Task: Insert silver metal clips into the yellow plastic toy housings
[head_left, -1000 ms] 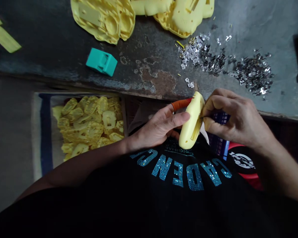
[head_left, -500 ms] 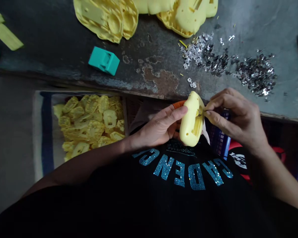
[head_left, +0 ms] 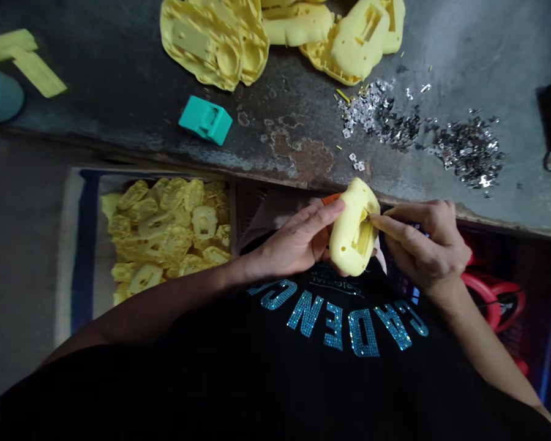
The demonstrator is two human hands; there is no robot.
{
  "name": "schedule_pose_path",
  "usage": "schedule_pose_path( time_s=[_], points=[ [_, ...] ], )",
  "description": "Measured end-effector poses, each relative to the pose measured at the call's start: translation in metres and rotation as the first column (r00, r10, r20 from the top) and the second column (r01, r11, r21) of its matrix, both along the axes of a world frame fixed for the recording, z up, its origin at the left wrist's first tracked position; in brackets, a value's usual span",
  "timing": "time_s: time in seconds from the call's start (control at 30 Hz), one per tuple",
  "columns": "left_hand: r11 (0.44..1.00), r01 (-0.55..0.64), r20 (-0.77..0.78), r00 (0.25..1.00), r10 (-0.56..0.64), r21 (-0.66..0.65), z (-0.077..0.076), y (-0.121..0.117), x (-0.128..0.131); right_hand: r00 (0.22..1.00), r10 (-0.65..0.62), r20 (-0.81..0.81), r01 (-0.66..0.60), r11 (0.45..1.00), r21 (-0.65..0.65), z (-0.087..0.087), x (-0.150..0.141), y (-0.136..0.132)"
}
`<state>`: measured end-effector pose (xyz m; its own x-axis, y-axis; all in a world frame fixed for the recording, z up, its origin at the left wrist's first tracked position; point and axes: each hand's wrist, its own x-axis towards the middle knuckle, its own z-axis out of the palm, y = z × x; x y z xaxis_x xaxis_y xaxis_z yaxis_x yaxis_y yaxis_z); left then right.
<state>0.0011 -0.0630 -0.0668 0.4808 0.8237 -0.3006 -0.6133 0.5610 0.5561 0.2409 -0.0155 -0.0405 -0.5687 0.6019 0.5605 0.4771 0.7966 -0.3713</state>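
My left hand (head_left: 298, 242) holds a pale yellow plastic shell (head_left: 346, 239) just in front of the bench edge, thumb on its near side and the other fingers behind it. An oblong recess in the shell faces up and to the right. The index fingertip of my right hand (head_left: 425, 245) presses at the upper part of this recess, with the other fingers curled. Something tiny and dark shows at that fingertip, too small to name. On the bench beyond lie a few loose metal plates (head_left: 356, 162) and a heap of small shiny metal pieces (head_left: 471, 147).
More yellow shells (head_left: 215, 43) lie at the back of the bench (head_left: 142, 116). A turquoise block (head_left: 206, 119) sits left of centre, and yellow strips (head_left: 39, 72) lie farther left. Below the bench, a lined box (head_left: 85, 245) holds many yellow parts (head_left: 165, 226). Red tubing-like shapes (head_left: 491, 300) show at right.
My right hand has gone from pinching at the recess's edge to pressing with the index finger inside it. The shell has turned slightly and sits a little lower in my left hand.
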Motion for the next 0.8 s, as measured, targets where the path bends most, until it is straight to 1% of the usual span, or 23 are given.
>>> schedule_pose_path(
  time_s=[0.1,0.17,0.27,0.37,0.43,0.5,0.6,0.67,0.8],
  points=[
    [0.998,-0.060,-0.064,0.996,0.059,-0.018,0.001,-0.002,0.000,0.996,-0.027,-0.080,0.013,0.984,-0.177,0.008,-0.002,0.001],
    [0.994,-0.107,-0.107,0.989,0.105,-0.014,0.003,-0.003,0.001,0.995,-0.032,-0.096,0.007,0.968,-0.249,0.014,-0.004,0.002],
    [0.990,-0.138,-0.142,0.980,0.138,0.009,0.005,-0.004,0.001,0.999,0.003,-0.039,-0.012,0.974,-0.226,0.019,-0.007,0.005],
    [0.993,-0.109,-0.153,0.981,0.116,0.054,0.005,-0.005,0.000,0.999,-0.008,0.040,0.016,0.978,-0.206,0.017,-0.010,0.007],
    [0.993,-0.087,-0.158,0.982,0.099,0.083,0.004,-0.005,-0.001,0.997,-0.022,0.068,0.037,0.976,-0.215,0.015,-0.012,0.009],
    [0.993,-0.082,-0.159,0.983,0.094,0.082,0.003,-0.006,-0.001,0.998,-0.011,0.057,0.025,0.965,-0.261,0.013,-0.013,0.011],
    [0.995,-0.095,-0.153,0.983,0.099,0.038,0.002,-0.005,-0.002,0.999,0.040,-0.009,-0.040,0.943,-0.330,0.015,-0.013,0.015],
    [0.997,-0.075,-0.143,0.987,0.076,0.017,0.002,-0.003,-0.001,0.997,0.068,-0.025,-0.073,0.938,-0.338,0.018,-0.012,0.018],
    [1.000,-0.005,-0.120,0.993,0.006,0.006,0.003,-0.001,-0.001,0.993,0.114,-0.003,-0.108,0.928,-0.356,0.025,-0.008,0.022]
  ],
)
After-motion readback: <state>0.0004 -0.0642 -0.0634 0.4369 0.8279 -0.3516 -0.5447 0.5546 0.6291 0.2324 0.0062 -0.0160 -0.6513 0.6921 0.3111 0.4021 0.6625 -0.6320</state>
